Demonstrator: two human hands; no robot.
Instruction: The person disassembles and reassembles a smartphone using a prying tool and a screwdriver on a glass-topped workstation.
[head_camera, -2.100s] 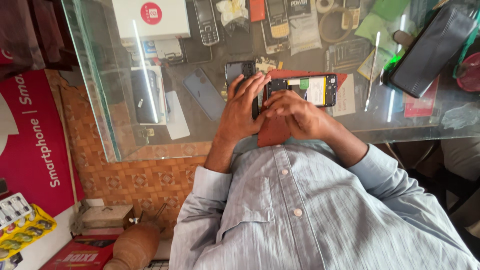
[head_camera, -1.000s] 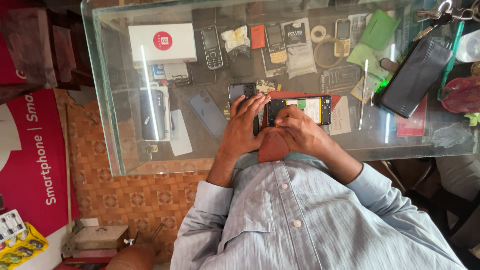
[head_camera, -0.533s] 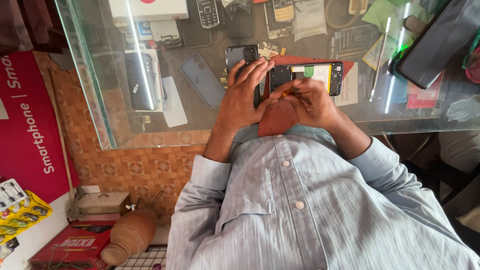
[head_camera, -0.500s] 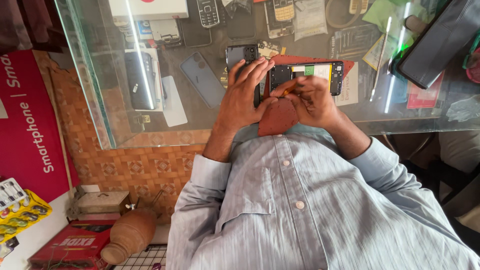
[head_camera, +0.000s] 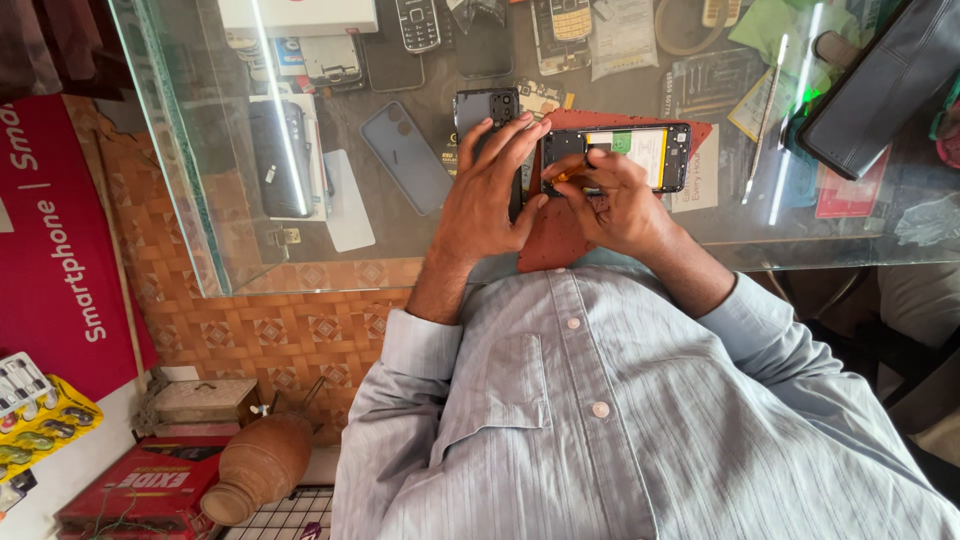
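Observation:
An opened black phone (head_camera: 640, 155), its yellow and white insides showing, lies on a red mat (head_camera: 555, 235) on the glass counter (head_camera: 250, 250). My left hand (head_camera: 488, 190) spreads over the phone's left end and steadies it, fingers also lying across a dark back cover (head_camera: 487, 103). My right hand (head_camera: 612, 198) pinches a small orange-handled tool (head_camera: 568, 176), its tip at the phone's left corner near the camera opening. Both forearms come out of a striped grey shirt (head_camera: 600, 420).
Under the glass lie several phones (head_camera: 405, 155), keypad handsets (head_camera: 417, 22) and a white box (head_camera: 300, 14). A black case (head_camera: 880, 90) sits at the top right. Below the counter are a clay pot (head_camera: 258, 465), a red box (head_camera: 130, 490) and a red sign (head_camera: 50, 240).
The view has drifted and tilted a little. Both hands stay on the opened phone, and my right hand's fingers have shifted slightly with the tool at the phone's left corner.

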